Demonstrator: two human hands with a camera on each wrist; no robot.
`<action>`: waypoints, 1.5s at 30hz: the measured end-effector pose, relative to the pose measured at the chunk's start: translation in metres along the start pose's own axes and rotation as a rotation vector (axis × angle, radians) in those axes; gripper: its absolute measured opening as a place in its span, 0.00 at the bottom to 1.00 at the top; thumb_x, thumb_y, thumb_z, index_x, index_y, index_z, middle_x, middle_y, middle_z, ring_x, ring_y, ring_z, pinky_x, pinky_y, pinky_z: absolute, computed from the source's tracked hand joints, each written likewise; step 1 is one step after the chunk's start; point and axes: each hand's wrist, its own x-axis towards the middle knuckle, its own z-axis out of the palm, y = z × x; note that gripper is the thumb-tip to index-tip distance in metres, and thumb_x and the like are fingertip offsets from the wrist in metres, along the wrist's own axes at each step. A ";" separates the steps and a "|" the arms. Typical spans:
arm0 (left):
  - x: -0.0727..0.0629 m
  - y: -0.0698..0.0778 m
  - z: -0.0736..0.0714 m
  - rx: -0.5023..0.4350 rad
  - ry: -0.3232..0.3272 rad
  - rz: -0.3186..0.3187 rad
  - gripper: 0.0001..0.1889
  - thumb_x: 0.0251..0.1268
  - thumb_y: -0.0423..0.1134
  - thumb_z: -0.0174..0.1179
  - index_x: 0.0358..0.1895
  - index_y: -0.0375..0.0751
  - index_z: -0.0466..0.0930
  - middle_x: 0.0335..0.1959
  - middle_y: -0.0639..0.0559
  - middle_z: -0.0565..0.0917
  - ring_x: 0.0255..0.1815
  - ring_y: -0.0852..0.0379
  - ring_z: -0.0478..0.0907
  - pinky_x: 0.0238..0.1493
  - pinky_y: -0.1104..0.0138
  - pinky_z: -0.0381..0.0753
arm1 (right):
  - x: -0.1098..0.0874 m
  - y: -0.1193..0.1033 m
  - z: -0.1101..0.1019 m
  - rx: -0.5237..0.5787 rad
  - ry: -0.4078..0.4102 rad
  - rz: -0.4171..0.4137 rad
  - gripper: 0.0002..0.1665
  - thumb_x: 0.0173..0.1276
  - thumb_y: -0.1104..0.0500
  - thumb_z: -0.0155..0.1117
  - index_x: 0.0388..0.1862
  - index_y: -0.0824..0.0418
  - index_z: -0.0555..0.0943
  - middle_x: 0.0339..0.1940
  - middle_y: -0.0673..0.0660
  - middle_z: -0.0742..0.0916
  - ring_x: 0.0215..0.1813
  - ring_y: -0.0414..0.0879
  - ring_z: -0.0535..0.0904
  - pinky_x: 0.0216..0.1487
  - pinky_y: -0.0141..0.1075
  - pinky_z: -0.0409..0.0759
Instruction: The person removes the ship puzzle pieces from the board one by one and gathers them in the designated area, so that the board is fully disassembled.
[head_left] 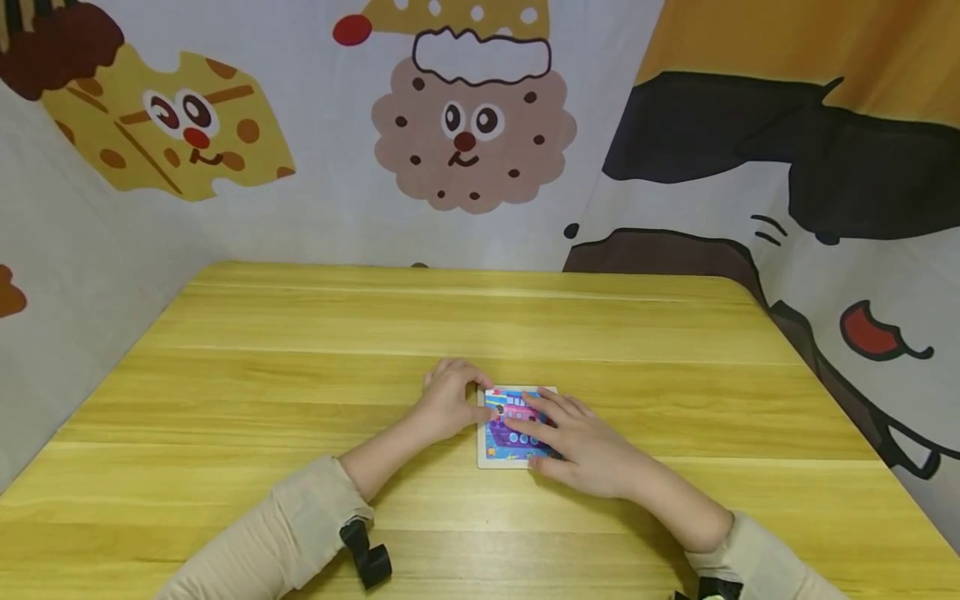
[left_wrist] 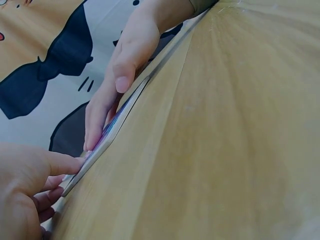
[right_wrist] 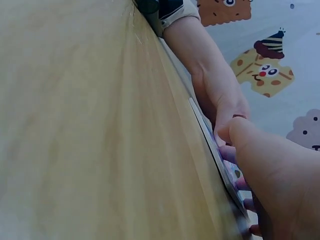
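A thin square picture board (head_left: 501, 440) with a white border and a colourful ship picture lies flat on the wooden table. At its upper left corner, my left hand (head_left: 450, 402) holds the edge, thumb over the picture side and fingers curled near the rim. My right hand (head_left: 592, 450) rests across the right half of the picture with its fingers spread and fairly straight, hiding part of it. The left wrist view shows the board (left_wrist: 114, 131) edge-on, with the left thumb on its near end. From the right wrist, the board (right_wrist: 212, 150) is also seen edge-on.
The wooden table (head_left: 315, 308) has a light grain and rounded far corners. Behind it hangs a white curtain (head_left: 322, 225) printed with cartoon biscuits and faces. A black strap (head_left: 367, 554) hangs by the left sleeve.
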 end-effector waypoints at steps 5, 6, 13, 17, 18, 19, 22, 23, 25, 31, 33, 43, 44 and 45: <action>0.000 0.000 0.000 -0.025 0.013 0.015 0.16 0.47 0.35 0.75 0.41 0.43 0.82 0.49 0.49 0.80 0.61 0.45 0.65 0.63 0.49 0.52 | 0.000 -0.001 -0.001 0.008 0.001 -0.009 0.32 0.73 0.38 0.48 0.74 0.38 0.61 0.76 0.54 0.59 0.76 0.57 0.46 0.69 0.56 0.47; 0.000 -0.001 0.000 -0.027 0.016 0.019 0.16 0.46 0.35 0.75 0.41 0.43 0.82 0.47 0.50 0.81 0.60 0.46 0.66 0.63 0.49 0.52 | 0.000 -0.001 -0.001 0.010 -0.001 -0.008 0.32 0.73 0.38 0.47 0.74 0.38 0.61 0.77 0.53 0.58 0.76 0.57 0.46 0.69 0.56 0.47; 0.000 -0.003 0.002 -0.101 0.015 0.052 0.15 0.44 0.31 0.75 0.38 0.43 0.82 0.31 0.59 0.80 0.42 0.56 0.71 0.57 0.52 0.60 | -0.001 -0.001 -0.002 0.015 -0.023 0.011 0.32 0.73 0.37 0.46 0.74 0.37 0.59 0.77 0.52 0.56 0.76 0.55 0.43 0.70 0.54 0.45; 0.002 -0.006 0.003 -0.223 0.001 0.047 0.13 0.48 0.28 0.72 0.37 0.40 0.82 0.30 0.56 0.79 0.37 0.57 0.73 0.48 0.60 0.72 | -0.002 0.000 -0.001 0.020 -0.024 0.015 0.32 0.73 0.36 0.45 0.74 0.37 0.59 0.77 0.52 0.56 0.76 0.54 0.43 0.71 0.54 0.45; 0.002 -0.006 0.003 -0.254 -0.002 0.043 0.12 0.49 0.27 0.71 0.38 0.39 0.82 0.30 0.55 0.79 0.36 0.56 0.74 0.45 0.61 0.74 | -0.002 0.000 0.000 0.022 -0.023 0.016 0.32 0.73 0.35 0.45 0.74 0.37 0.59 0.77 0.52 0.56 0.76 0.54 0.43 0.71 0.54 0.45; 0.002 -0.007 0.003 -0.281 -0.005 0.038 0.11 0.50 0.26 0.69 0.38 0.38 0.81 0.30 0.54 0.79 0.35 0.56 0.74 0.43 0.62 0.76 | -0.002 0.000 0.000 0.022 -0.023 0.018 0.33 0.73 0.35 0.45 0.74 0.37 0.59 0.77 0.52 0.56 0.76 0.54 0.43 0.71 0.53 0.44; 0.001 -0.007 0.002 -0.328 -0.004 0.004 0.09 0.54 0.27 0.67 0.38 0.39 0.81 0.31 0.53 0.79 0.36 0.55 0.75 0.42 0.63 0.77 | -0.002 0.000 0.000 0.023 -0.020 0.018 0.33 0.73 0.35 0.45 0.74 0.37 0.59 0.77 0.53 0.56 0.76 0.54 0.43 0.71 0.54 0.44; 0.001 -0.006 0.001 -0.334 0.000 -0.004 0.09 0.54 0.27 0.67 0.38 0.39 0.82 0.31 0.53 0.80 0.36 0.55 0.75 0.43 0.63 0.77 | -0.002 0.000 0.000 0.022 -0.020 0.017 0.33 0.73 0.35 0.45 0.74 0.37 0.59 0.77 0.53 0.56 0.76 0.54 0.43 0.71 0.54 0.44; 0.001 -0.006 0.000 -0.352 0.009 -0.024 0.08 0.55 0.28 0.67 0.39 0.40 0.82 0.31 0.53 0.80 0.37 0.54 0.75 0.44 0.61 0.76 | -0.002 0.000 0.000 0.019 -0.020 0.017 0.33 0.72 0.35 0.46 0.74 0.37 0.59 0.77 0.53 0.56 0.76 0.54 0.42 0.71 0.53 0.44; 0.002 -0.005 -0.004 -0.380 0.047 -0.060 0.08 0.55 0.29 0.67 0.38 0.41 0.83 0.31 0.54 0.82 0.38 0.54 0.76 0.47 0.58 0.74 | -0.002 -0.001 0.000 0.017 -0.008 0.001 0.33 0.72 0.36 0.47 0.74 0.39 0.60 0.77 0.55 0.57 0.76 0.56 0.44 0.70 0.56 0.46; 0.002 -0.007 -0.005 -0.385 0.057 -0.066 0.08 0.55 0.29 0.68 0.38 0.41 0.83 0.30 0.55 0.82 0.38 0.54 0.76 0.47 0.58 0.74 | -0.002 0.000 0.000 0.017 -0.003 -0.005 0.33 0.72 0.37 0.47 0.74 0.39 0.61 0.77 0.55 0.58 0.76 0.57 0.45 0.69 0.57 0.47; 0.003 -0.009 -0.019 -0.413 0.094 -0.115 0.06 0.55 0.32 0.68 0.36 0.42 0.84 0.30 0.53 0.82 0.34 0.52 0.75 0.35 0.62 0.74 | -0.002 0.000 0.000 0.012 -0.017 0.015 0.33 0.73 0.35 0.46 0.74 0.37 0.59 0.77 0.53 0.56 0.76 0.54 0.43 0.70 0.54 0.45; 0.003 -0.010 -0.020 -0.417 0.099 -0.118 0.06 0.55 0.32 0.68 0.36 0.41 0.84 0.30 0.52 0.82 0.34 0.52 0.75 0.34 0.62 0.74 | -0.002 0.000 0.000 0.012 -0.017 0.015 0.33 0.73 0.35 0.46 0.74 0.36 0.59 0.77 0.53 0.56 0.76 0.54 0.43 0.70 0.54 0.45; 0.003 -0.011 -0.022 -0.419 0.105 -0.124 0.06 0.55 0.32 0.69 0.36 0.42 0.84 0.30 0.52 0.82 0.33 0.51 0.74 0.33 0.63 0.73 | -0.002 0.000 0.000 0.012 -0.016 0.014 0.33 0.73 0.35 0.45 0.74 0.36 0.59 0.77 0.53 0.56 0.76 0.54 0.43 0.70 0.55 0.45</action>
